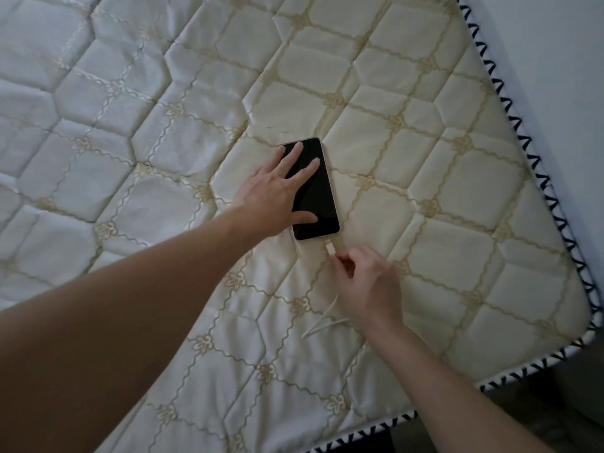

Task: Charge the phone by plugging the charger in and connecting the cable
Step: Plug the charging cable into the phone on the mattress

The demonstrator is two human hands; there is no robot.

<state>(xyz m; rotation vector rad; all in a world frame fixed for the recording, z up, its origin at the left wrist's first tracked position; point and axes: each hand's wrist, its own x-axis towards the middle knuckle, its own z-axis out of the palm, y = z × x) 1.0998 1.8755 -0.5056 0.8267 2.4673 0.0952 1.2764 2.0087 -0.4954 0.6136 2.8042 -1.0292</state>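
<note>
A black phone (pixel 322 197) lies screen up on the quilted mattress (pixel 163 125), its screen dark. My left hand (pixel 277 188) rests flat on the phone, fingers spread over its left side. My right hand (pixel 366 282) pinches the white cable (pixel 322 320) just behind its connector (pixel 330 247). The connector tip sits a short way below the phone's bottom edge, not touching it. The cable trails back under my right hand and loops on the mattress. No charger block or socket is in view.
The mattress edge with black zigzag stitching (pixel 536 178) runs down the right and along the bottom right. A pale wall (pixel 555 44) lies beyond it. Dark floor (pixel 555 413) shows at the lower right corner.
</note>
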